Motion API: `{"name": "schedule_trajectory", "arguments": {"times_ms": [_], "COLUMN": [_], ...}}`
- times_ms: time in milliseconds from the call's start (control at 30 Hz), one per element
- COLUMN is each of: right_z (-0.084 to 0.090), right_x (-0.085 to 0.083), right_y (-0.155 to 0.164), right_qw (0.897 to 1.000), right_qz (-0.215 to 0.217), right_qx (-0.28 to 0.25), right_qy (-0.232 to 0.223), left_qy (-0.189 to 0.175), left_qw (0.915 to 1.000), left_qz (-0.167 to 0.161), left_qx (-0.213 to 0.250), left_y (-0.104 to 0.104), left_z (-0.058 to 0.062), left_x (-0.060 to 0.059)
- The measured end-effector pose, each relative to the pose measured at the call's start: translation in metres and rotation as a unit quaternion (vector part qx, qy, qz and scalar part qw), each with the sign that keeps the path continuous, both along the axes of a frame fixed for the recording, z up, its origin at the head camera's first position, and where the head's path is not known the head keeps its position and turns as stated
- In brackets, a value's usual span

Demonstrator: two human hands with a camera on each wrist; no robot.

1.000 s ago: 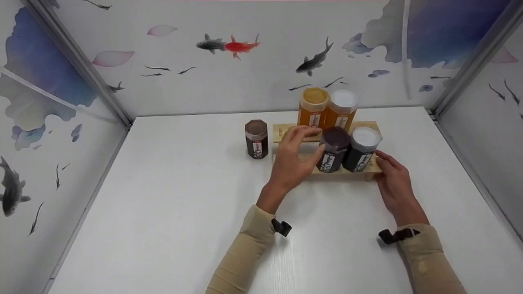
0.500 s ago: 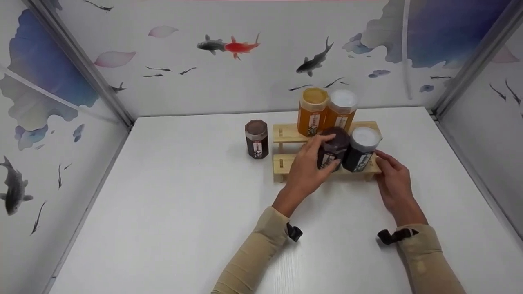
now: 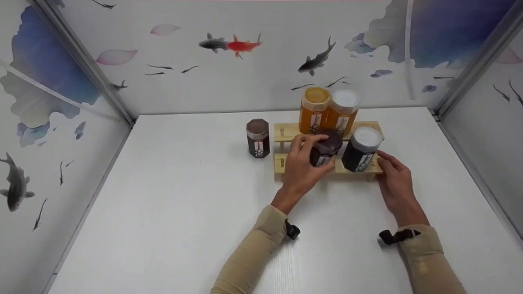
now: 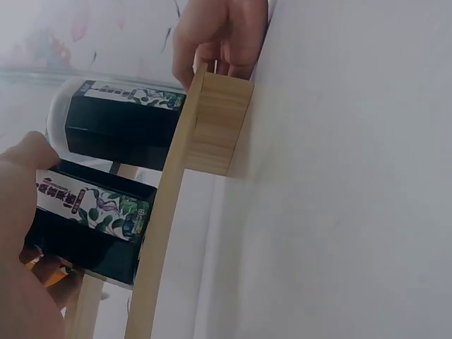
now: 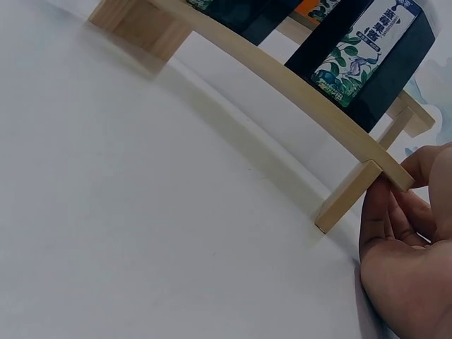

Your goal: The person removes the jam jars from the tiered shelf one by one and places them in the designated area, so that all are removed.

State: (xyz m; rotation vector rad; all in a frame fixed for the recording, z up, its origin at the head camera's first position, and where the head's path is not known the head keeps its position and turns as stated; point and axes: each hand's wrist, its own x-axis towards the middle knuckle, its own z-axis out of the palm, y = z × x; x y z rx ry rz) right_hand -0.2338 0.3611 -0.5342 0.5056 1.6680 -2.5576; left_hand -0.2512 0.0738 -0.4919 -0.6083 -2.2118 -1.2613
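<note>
Lone dark jar (image 3: 258, 138): on the table left of the wooden rack (image 3: 286, 131), which we judge not yet shelved. Left hand (image 3: 300, 168): fingers curled round the dark-lidded jar (image 3: 325, 148) on the lower step, which we judge nearly placed. Amber jars (image 3: 313, 109): upper step, seated. White-lidded dark jar (image 3: 361, 148): lower step, seated. Right hand (image 3: 394, 181): straight fingers steadying the rack's end. We cannot read the labels; the held jar's base is hidden.

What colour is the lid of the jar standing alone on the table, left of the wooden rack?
Brown, on the lone dark jar; the head view shows it best.
</note>
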Motion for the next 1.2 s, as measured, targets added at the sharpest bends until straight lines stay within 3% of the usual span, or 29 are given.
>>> {"name": "schedule_trajectory", "arguments": {"times_ms": [167, 333, 567, 967, 1200], "right_z": [-0.001, -0.001, -0.002, -0.002, 0.0], "right_x": [0.0, -0.001, 0.0, 0.0, 0.001], "right_y": [0.0, 0.001, -0.002, -0.001, -0.002], "right_qw": [1.0, 1.0, 1.0, 1.0, 1.0], "right_qz": [0.002, 0.002, -0.005, 0.007, 0.002], "right_qx": [-0.001, 0.002, 0.01, 0.02, 0.02], "right_qy": [-0.002, -0.003, -0.002, 0.002, -0.003], "left_qy": [0.046, 0.092, 0.115, 0.128, 0.101], "left_qw": [0.9979, 0.9896, 0.9803, 0.9784, 0.9694], "left_qz": [0.015, 0.002, -0.01, 0.083, 0.148], "left_qx": [0.042, 0.111, 0.16, 0.139, 0.168], "left_y": [-0.014, -0.036, -0.08, -0.173, -0.204], "left_z": [0.008, 0.026, 0.043, 0.037, 0.019], "left_x": [-0.007, -0.016, -0.026, -0.038, -0.048]}}
